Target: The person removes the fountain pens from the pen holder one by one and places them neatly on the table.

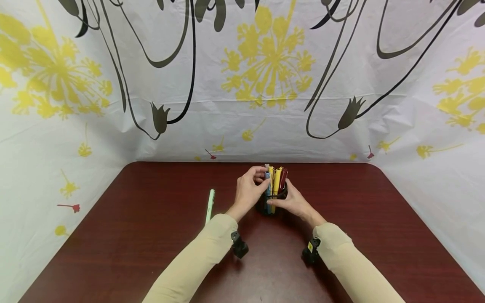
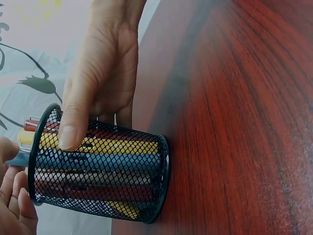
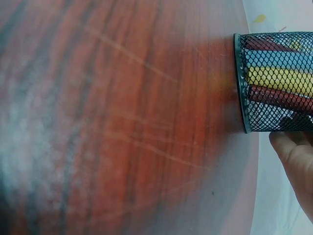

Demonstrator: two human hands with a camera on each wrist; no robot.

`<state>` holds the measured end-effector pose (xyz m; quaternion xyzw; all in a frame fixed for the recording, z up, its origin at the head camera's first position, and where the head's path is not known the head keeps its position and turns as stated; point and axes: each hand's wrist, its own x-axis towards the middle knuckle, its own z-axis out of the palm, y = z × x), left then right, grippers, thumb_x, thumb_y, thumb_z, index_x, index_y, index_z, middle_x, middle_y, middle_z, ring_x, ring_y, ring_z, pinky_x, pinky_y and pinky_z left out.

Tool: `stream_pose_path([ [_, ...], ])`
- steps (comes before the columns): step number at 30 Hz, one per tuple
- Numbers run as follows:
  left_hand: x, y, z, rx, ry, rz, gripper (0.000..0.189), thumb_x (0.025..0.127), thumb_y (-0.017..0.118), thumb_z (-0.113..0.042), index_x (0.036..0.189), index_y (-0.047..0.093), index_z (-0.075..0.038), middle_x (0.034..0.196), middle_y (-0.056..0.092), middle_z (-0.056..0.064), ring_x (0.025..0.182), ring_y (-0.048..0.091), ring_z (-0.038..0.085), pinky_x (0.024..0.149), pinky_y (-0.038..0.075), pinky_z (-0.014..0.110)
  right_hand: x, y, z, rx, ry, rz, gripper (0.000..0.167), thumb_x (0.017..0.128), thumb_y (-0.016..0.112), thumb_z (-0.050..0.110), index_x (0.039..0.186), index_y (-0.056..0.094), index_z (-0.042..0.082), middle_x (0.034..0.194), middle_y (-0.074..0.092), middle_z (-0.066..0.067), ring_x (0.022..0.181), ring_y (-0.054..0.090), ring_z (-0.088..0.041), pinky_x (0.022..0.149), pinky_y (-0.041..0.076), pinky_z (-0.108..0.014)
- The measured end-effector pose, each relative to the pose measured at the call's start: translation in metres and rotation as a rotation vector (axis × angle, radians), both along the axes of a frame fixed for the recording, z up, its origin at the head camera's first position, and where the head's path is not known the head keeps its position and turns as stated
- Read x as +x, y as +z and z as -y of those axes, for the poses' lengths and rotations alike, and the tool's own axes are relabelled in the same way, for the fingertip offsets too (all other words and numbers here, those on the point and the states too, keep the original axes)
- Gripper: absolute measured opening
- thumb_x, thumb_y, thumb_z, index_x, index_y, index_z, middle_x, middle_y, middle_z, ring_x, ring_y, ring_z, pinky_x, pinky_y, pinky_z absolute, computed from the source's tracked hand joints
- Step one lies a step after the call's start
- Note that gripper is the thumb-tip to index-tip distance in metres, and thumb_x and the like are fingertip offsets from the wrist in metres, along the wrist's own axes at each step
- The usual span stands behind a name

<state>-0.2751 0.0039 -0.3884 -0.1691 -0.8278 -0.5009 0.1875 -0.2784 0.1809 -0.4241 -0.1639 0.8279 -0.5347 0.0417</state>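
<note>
A black mesh pen holder (image 2: 98, 166) stands on the table, packed with pens; yellow pens (image 1: 278, 179), a dark red pen (image 1: 283, 176) and a blue pen (image 1: 267, 179) rise above its rim. From the right side, my right hand (image 1: 297, 206) grips the holder, its thumb across the mesh front in the left wrist view. My left hand (image 1: 249, 189) is at the holder's upper left, with thumb and fingers pinching the blue pen near its top. Part of the right hand (image 3: 297, 159) shows beside the mesh in the right wrist view.
A pale green pen (image 1: 210, 206) lies on the dark red-brown table (image 1: 151, 235), left of the left forearm, whose sleeve overlaps its near end. Behind the table hangs a white cloth (image 1: 212, 109) with yellow and grey plant prints.
</note>
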Motion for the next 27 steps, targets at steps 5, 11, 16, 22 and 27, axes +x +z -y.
stream_pose_path([
  [5, 0.000, 0.000, 0.001, -0.003, -0.016, 0.002, 0.026, 0.085, 0.072, -0.024, 0.109, 0.068, -0.015, 0.094, 0.070, 0.001, 0.083, 0.065, 0.013, 0.068, 0.052, 0.021, 0.000, 0.001, 0.001, -0.009, 0.004, -0.005, 0.092, 0.079, 0.077, 0.024, 0.148, 0.018, 0.009, 0.140, 0.040, -0.018, 0.125, 0.044, -0.033, 0.102, 0.037, -0.052],
  [11, 0.003, -0.001, 0.002, 0.035, -0.036, 0.023, 0.023, 0.084, 0.072, -0.024, 0.106, 0.069, -0.015, 0.090, 0.070, 0.002, 0.080, 0.066, 0.013, 0.064, 0.051, 0.020, 0.004, 0.006, 0.003, 0.002, -0.004, 0.005, 0.092, 0.080, 0.076, 0.020, 0.148, 0.017, 0.007, 0.142, 0.037, -0.021, 0.129, 0.040, -0.035, 0.103, 0.034, -0.054],
  [16, 0.004, 0.001, 0.004, 0.091, -0.049, 0.046, 0.023, 0.084, 0.072, -0.022, 0.105, 0.070, -0.014, 0.090, 0.071, 0.004, 0.079, 0.067, 0.016, 0.063, 0.052, 0.020, 0.016, 0.023, 0.007, -0.002, 0.001, 0.012, 0.087, 0.080, 0.075, 0.013, 0.145, 0.019, 0.001, 0.136, 0.043, -0.024, 0.124, 0.044, -0.037, 0.102, 0.036, -0.053],
  [22, 0.005, 0.006, 0.008, 0.175, -0.056, 0.042, 0.025, 0.084, 0.072, -0.020, 0.107, 0.069, -0.010, 0.094, 0.071, 0.008, 0.083, 0.067, 0.020, 0.071, 0.054, 0.024, 0.019, 0.027, 0.009, -0.009, 0.005, 0.012, 0.083, 0.080, 0.074, 0.011, 0.144, 0.022, 0.001, 0.132, 0.047, -0.023, 0.120, 0.048, -0.035, 0.102, 0.038, -0.052],
  [27, 0.007, 0.012, 0.010, 0.238, -0.052, 0.038, 0.026, 0.084, 0.072, -0.021, 0.107, 0.069, -0.010, 0.096, 0.070, 0.007, 0.085, 0.067, 0.018, 0.074, 0.054, 0.025, 0.007, 0.012, 0.005, -0.026, -0.001, 0.003, 0.085, 0.079, 0.076, 0.012, 0.145, 0.022, 0.004, 0.134, 0.045, -0.022, 0.122, 0.046, -0.034, 0.102, 0.036, -0.051],
])
